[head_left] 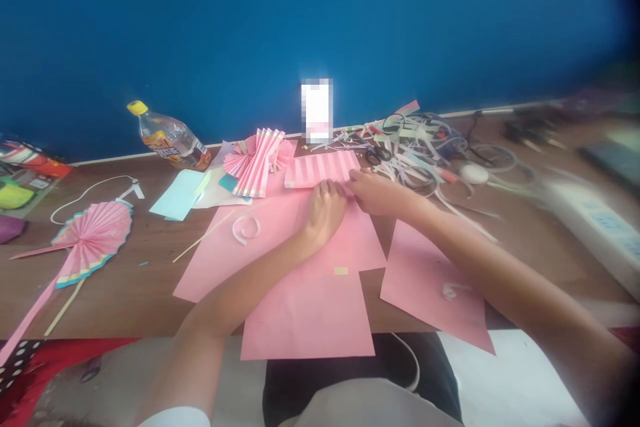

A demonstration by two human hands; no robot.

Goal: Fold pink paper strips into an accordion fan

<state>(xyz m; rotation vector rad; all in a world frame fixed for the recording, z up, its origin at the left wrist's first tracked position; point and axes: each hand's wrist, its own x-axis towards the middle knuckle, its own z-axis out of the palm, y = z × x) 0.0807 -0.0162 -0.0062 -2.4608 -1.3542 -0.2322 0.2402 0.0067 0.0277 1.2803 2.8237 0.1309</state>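
A pink striped paper (320,170) with pleat-like bands lies at the far middle of the table. My left hand (327,209) is on its near edge, fingers curled and pressed together against it. At its right end my right hand (371,191) pinches the paper's corner; the fingertips are partly hidden. Beneath both hands spread large pink sheets (307,320), with a small yellowish strip (341,271) and a curled white strip (247,230) on them. Just behind the striped paper, to the left, stands a folded pink paper fan (260,160).
A plastic bottle (173,140) leans at the back left by light-blue paper (179,195). A finished-looking pink fan (95,240) lies far left. Paper scraps (415,140) and black-handled scissors (379,155) are behind my right hand. A white power strip (597,213) sits right.
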